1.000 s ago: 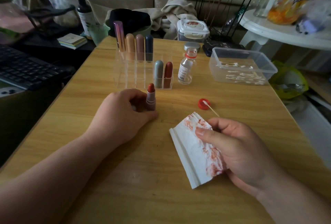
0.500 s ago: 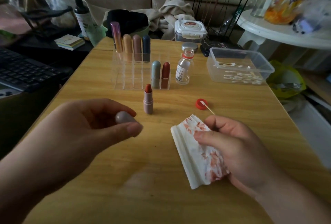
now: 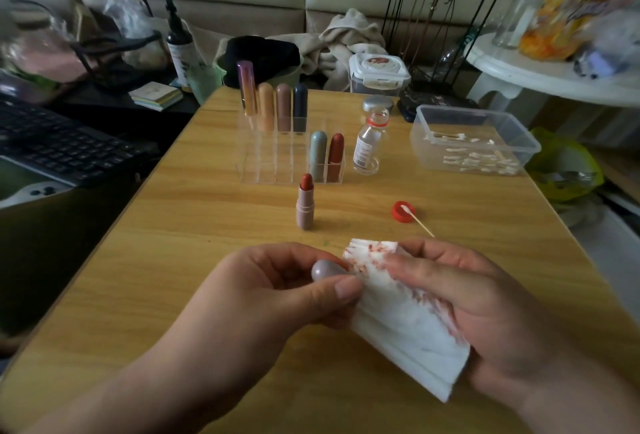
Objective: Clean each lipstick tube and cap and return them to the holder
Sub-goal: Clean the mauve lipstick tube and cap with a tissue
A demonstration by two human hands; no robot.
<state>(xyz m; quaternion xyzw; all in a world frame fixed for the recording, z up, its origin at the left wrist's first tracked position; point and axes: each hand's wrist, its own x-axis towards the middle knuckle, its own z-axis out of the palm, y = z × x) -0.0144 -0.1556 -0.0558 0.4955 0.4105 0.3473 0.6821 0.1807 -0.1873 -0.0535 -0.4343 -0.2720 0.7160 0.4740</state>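
A wood-grain tabletop point(image 3: 173, 260) fills the view. Toward its far side stands a clear lipstick holder point(image 3: 273, 170). Just in front of it, an uncapped lipstick tube point(image 3: 305, 206) stands upright. A small glass bottle point(image 3: 369, 144) stands right of the holder. Nearer lies a red cap point(image 3: 401, 213) with a cotton swab point(image 3: 417, 220) resting across it. At far right sits a clear plastic container point(image 3: 429, 156).

The cap point(image 3: 325, 269) is mostly hidden by fingers point(image 3: 343, 289) and tissue point(image 3: 408, 326).
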